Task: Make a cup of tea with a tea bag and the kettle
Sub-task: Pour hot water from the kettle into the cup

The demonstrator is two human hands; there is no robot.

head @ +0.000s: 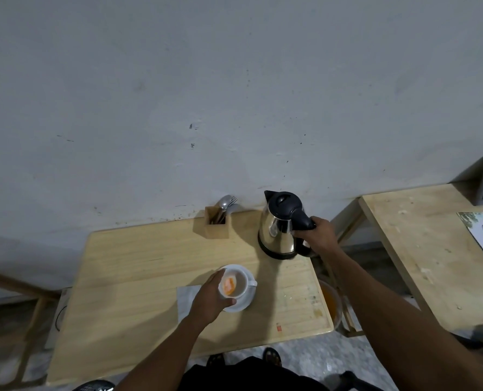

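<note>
Step in hand, as judged: kettle gripped, pour not yet begun. The right hand is wrapped around the black handle of the kettle, which stands upright on the table at about one o'clock from the cup. The left hand cradles the cup's nine o'clock side, fingers curled on its wall; the cup sits on a saucer with an orange tea bag inside. Next move calls for lifting the kettle, carrying it toward seven o'clock and tilting the spout over the cup.

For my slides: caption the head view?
Right hand grips kettle; left hand steadies cup.
</note>
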